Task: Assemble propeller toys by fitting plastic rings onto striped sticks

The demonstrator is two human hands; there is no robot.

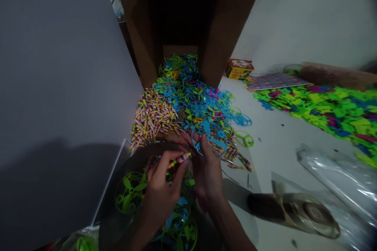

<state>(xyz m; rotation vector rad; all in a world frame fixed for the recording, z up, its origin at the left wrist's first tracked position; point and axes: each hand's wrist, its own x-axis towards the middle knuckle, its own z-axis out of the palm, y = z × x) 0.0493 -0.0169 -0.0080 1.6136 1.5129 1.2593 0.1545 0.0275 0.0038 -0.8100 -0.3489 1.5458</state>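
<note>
Grey and flat, a tall panel (59, 66) blocked the left side of the scene, standing close beside a pile of pink-and-yellow sticks (153, 115). On the right, a pale surface (282, 133) held a spread of flat green, pink and blue pieces (326, 106), with a printed sheet (277, 81) at their far left edge. Nearer on that side lay clear plastic wrap (338, 180), and left of it a brownish see-through vessel (312, 213), its contents too dim to make out. A small red-and-yellow carton (239, 71) sat farther off, just right of the opening of a cardboard box (229, 27). This box faced the person with its inside mostly in darkness; a heap of blue and green propeller rings (188, 86) spilled out of it towards the hands, meeting the sticks on the left. At the near edge, a dark basin (147, 148) contained green and blue rings, partly hidden under the forearms, while a clear bag (92, 231) in the near left corner had bright green items in it. Above the basin, the left hand (163, 184) pinched at least 2 pink-and-yellow pieces (184, 158) between thumb and fingers. Just right of it, the right hand (209, 172), half-curled, held 1 blue propeller ring (207, 128) by the thumb, in front of the heap.
</note>
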